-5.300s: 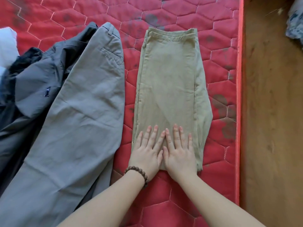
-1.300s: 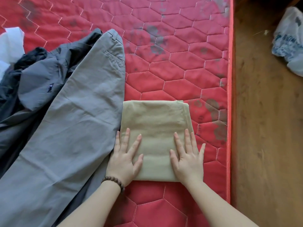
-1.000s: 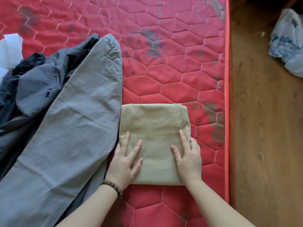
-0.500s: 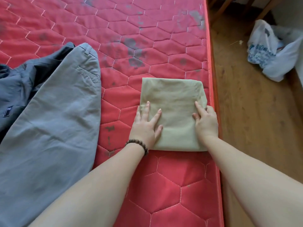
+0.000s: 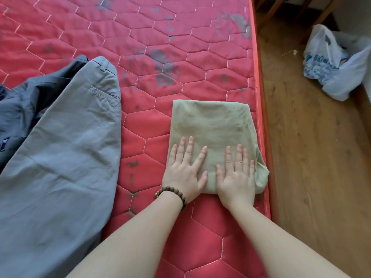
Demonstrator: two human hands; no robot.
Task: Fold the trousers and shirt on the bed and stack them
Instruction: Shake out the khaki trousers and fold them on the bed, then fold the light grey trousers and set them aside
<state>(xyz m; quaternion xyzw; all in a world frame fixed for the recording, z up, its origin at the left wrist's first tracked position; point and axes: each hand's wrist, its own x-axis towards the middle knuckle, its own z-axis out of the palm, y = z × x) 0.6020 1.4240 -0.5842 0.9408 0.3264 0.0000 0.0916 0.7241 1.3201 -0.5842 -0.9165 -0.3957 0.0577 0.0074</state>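
While both hands lie flat on it, the folded khaki trousers (image 5: 212,125) sit right of the frame's centre on the red quilted mattress (image 5: 180,47), their right side running along the mattress edge and the lower right corner bulging slightly over it. The left hand (image 5: 185,171) rests on the bundle's lower left corner, fingers (image 5: 188,151) straight and spread, the thumb angled inward across the cloth; part of the palm overhangs onto the mattress. A brown beaded bracelet (image 5: 170,194) circles that wrist. The right hand (image 5: 235,177) presses the lower right part of the fold, its fingers straight and only slightly parted, holding nothing (neither hand curls around the fabric). The two hands are near each other but apart, a strip of khaki showing between the thumbs.

At the left of the frame, well apart from the folded bundle, the grey trousers (image 5: 66,157) lie spread out unfolded, waistband toward the upper left, a back pocket visible. A darker grey garment (image 5: 24,105) lies partly under them at the left edge; whether it is the shirt I cannot tell.

Along the right of the frame runs a wooden floor (image 5: 313,157), with a white plastic bag (image 5: 337,65) at the upper right and wooden furniture legs (image 5: 271,11) at the top.
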